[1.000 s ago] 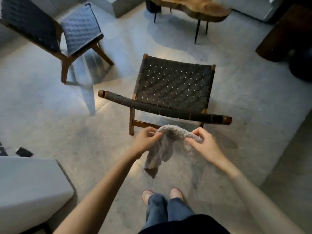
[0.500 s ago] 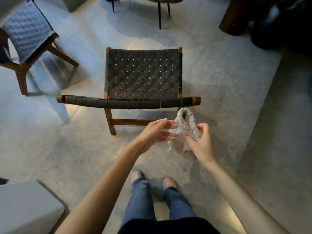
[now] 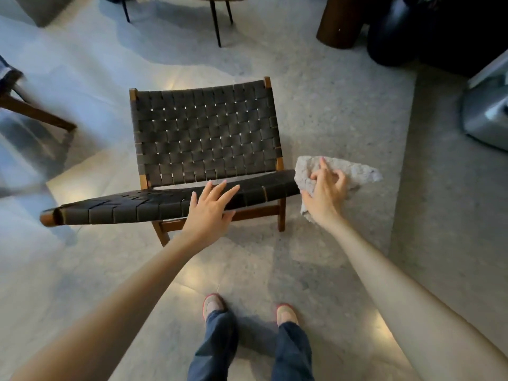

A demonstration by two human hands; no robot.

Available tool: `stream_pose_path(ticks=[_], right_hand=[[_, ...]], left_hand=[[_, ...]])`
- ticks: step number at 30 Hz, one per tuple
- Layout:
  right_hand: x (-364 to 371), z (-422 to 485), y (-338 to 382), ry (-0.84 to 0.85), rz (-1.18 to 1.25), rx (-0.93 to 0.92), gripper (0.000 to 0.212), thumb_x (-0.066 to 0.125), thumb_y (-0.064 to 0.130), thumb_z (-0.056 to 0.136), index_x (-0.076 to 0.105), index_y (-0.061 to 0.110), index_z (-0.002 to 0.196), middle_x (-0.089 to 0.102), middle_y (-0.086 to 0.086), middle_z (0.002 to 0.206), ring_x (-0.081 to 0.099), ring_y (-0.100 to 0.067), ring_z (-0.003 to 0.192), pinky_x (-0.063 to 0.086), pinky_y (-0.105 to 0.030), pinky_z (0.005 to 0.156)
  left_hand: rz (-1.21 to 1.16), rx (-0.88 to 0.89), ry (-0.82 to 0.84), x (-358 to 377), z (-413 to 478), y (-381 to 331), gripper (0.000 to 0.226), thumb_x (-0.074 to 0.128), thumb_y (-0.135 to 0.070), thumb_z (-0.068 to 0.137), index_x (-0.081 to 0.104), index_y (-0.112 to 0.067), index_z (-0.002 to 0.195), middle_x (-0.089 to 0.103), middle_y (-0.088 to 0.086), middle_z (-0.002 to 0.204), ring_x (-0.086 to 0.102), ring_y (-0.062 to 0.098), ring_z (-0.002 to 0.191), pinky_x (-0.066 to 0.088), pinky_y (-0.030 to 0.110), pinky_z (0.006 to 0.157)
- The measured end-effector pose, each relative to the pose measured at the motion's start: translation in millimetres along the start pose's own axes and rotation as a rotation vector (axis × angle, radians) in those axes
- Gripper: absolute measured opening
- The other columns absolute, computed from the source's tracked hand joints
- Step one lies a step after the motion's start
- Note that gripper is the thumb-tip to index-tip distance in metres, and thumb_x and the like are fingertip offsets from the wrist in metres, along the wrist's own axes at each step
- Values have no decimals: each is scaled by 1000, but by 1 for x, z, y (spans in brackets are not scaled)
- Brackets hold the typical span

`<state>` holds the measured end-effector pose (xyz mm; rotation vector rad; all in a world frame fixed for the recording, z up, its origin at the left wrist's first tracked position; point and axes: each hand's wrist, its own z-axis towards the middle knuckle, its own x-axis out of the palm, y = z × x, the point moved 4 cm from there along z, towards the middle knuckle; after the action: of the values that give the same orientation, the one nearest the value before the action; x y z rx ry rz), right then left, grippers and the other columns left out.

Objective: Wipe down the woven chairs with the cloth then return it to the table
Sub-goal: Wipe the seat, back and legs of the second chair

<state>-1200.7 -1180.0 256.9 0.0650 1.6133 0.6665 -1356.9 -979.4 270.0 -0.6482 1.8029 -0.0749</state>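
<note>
Cloth at the right end of the chair's top rail

Right hand [image 3: 325,195] grips the cloth [image 3: 354,171] against the chair [image 3: 203,133] back's right end; the rail runs leftward — left hand [image 3: 210,207] rests open, mid-rail, fingers spread.

I see the woven chair [image 3: 204,138] straight ahead on the floor [image 3: 330,127], its backrest nearest me. My left hand [image 3: 210,209] lies on that backrest's top edge. My right hand [image 3: 324,195] presses the cloth [image 3: 354,171] at the backrest's right end. A second chair [image 3: 24,105] stands at far left.
</note>
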Motion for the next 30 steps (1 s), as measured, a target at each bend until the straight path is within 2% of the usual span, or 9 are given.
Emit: stream_pose_path(ticks=[3, 7, 9, 13, 16, 20, 22, 27, 30], right_hand=[[19, -2, 5, -91, -22, 50, 72, 60, 12, 88, 22, 8, 149, 52, -11, 135, 26, -32, 131, 28, -45, 106], [34, -13, 22, -208, 71, 142, 68, 54, -10, 84, 30, 4, 146, 49, -9, 139, 32, -27, 116, 43, -46, 94], [38, -16, 29, -215, 177, 208, 69, 48, -14, 85, 25, 3, 148, 47, -8, 139, 29, -25, 111, 43, -44, 92], [39, -16, 35, -216, 247, 265, 51, 44, -14, 85, 42, 7, 132, 36, -5, 151, 29, -25, 117, 37, -36, 97], [47, -29, 62, -160, 229, 161, 51, 44, -17, 83, 46, 8, 128, 39, -7, 149, 31, -25, 111, 33, -25, 87], [80, -61, 127, -11, 269, 33, 57, 44, -17, 85, 42, 7, 137, 44, -10, 137, 22, -9, 99, 42, -32, 87], [100, -76, 162, 95, 304, -37, 64, 44, -14, 88, 31, 10, 146, 45, -4, 135, 20, -5, 97, 36, -20, 85], [147, -109, 247, 323, 412, -161, 76, 43, -9, 92, 10, 36, 143, 34, -1, 148, 19, 1, 100, 28, -4, 87], [172, -123, 297, 488, 466, -203, 78, 41, -10, 91, 7, 29, 150, 31, -2, 146, 18, 1, 99, 24, -11, 92]], left_hand=[[53, -2, 18, 6, 5, 31, 58, 41, -36, 99, 13, -35, 150, 9, -2, 159, -2, 27, 147, -2, 57, 114], [39, -23, -22, 7, -7, 68, 56, 40, -35, 99, 14, -35, 150, 13, -1, 159, 0, 25, 147, -4, 54, 114], [24, -29, -47, 5, -18, 84, 56, 41, -32, 100, 16, -33, 149, 15, 0, 158, 1, 26, 147, -4, 52, 116], [39, -35, -105, -6, -46, 113, 55, 43, -26, 99, 22, -28, 149, 18, 4, 157, 5, 28, 147, -6, 50, 115], [12, -78, -142, -20, -65, 137, 56, 48, -21, 97, 26, -22, 149, 19, 7, 157, 6, 30, 146, -2, 47, 116], [85, -184, -201, -37, -94, 175, 61, 55, -17, 93, 28, -15, 148, 18, 11, 157, 6, 34, 146, 4, 53, 115], [91, -244, -230, -46, -107, 192, 64, 58, -15, 91, 28, -14, 148, 17, 13, 157, 6, 35, 145, 7, 55, 114], [0, -395, -279, -60, -129, 225, 68, 56, -3, 91, 21, -7, 149, 13, 15, 157, 6, 36, 145, 16, 52, 116], [-66, -448, -303, -61, -143, 244, 71, 47, 5, 92, 10, -10, 151, 5, 7, 159, 4, 29, 147, 14, 45, 117]])
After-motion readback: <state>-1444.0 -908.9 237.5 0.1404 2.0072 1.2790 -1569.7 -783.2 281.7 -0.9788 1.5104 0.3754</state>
